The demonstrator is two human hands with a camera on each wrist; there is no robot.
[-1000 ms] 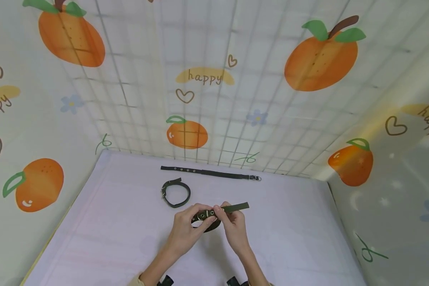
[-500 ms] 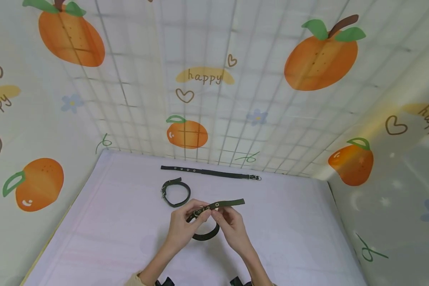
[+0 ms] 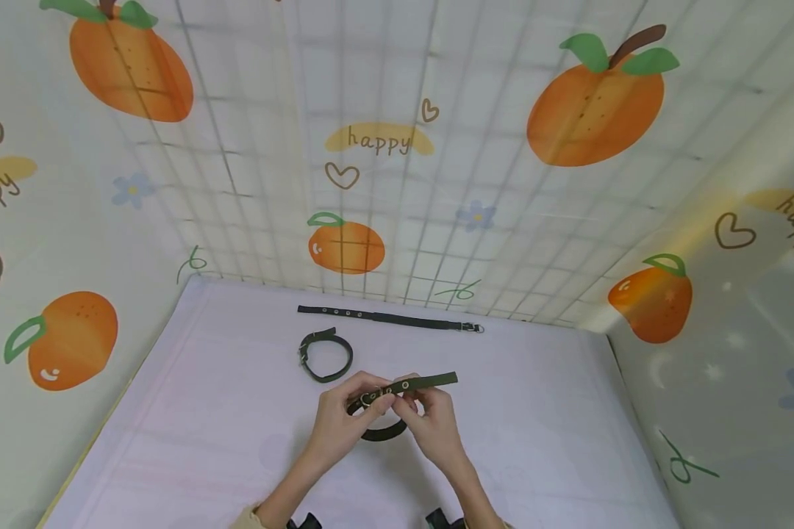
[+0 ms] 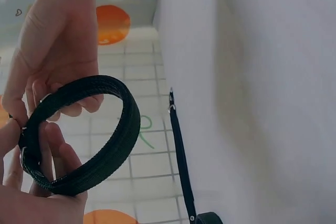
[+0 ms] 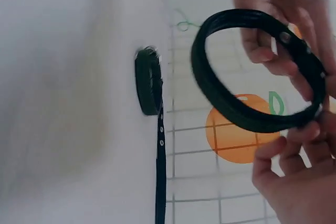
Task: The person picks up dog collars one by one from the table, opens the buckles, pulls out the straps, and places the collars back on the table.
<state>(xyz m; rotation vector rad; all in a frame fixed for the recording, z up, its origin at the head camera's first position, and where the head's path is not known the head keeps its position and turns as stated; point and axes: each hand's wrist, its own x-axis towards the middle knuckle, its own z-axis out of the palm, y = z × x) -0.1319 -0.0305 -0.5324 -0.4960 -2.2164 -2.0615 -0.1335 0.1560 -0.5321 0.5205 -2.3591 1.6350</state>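
Note:
A dark green pet collar [image 3: 384, 435], bent into a loop, is held up over the table between both hands. My left hand [image 3: 336, 420] pinches it at the buckle end, with thumb and fingers around the band. The right hand [image 3: 437, 427] pinches the band just beside the left fingertips. From there the strap's free tail [image 3: 437, 380], with a metal eyelet, sticks out to the right. In the left wrist view the loop [image 4: 131, 129] hangs round and wide, with metal fittings by the fingers. The right wrist view shows the same loop [image 5: 202, 77]; fingers partly cover its joined side.
Behind the hands, a second collar [image 3: 351, 360], buckled into a ring, lies on the white-covered table [image 3: 192, 441]. Farther back a third collar [image 3: 410, 321] lies straight, its buckle at the right. A fruit-printed curtain [image 3: 265, 220] over a wire grid rises at the back edge.
The right thumb has come off the top of the strap to below it, uncovering an eyelet. The loop's lower part hangs more into view. The two collars on the table have not moved.

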